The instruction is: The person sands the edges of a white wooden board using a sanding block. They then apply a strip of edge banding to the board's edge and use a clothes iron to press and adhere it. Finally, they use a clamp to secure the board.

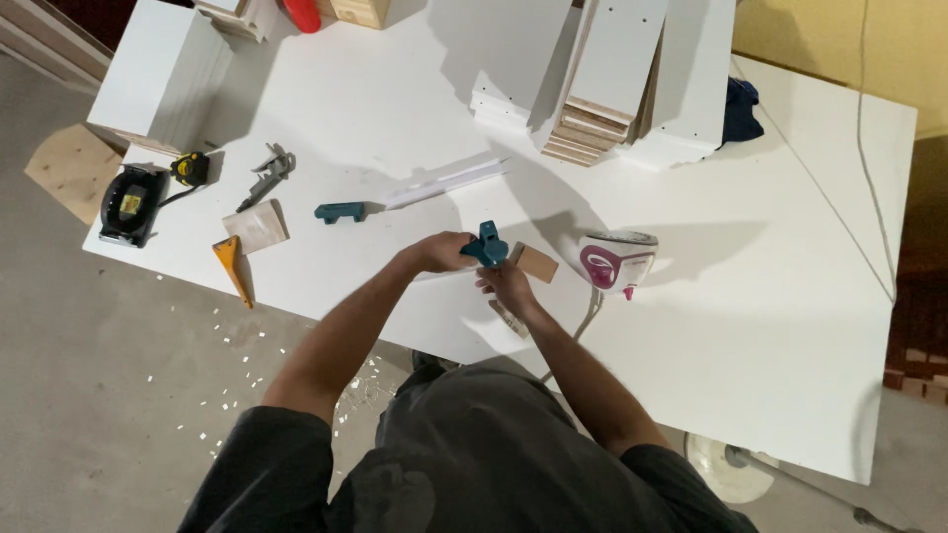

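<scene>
My left hand (437, 252) grips a teal hand tool (488, 245) held just above the white table (770, 326). Right beside it, my right hand (508, 285) has its fingers closed on a small piece next to a brown rectangular block (538, 263); what the fingers pinch is too small to tell. Both hands meet near the table's front edge, close to an upright white and pink clothes iron (616, 262).
A second teal tool (340, 211), white edge strips (444, 184), a metal tool (267, 174), an orange triangle (231, 263), a sanding block (256, 226) and a black power tool (130, 203) lie to the left. Stacked white panels (602, 79) stand at the back. Scraps litter the floor.
</scene>
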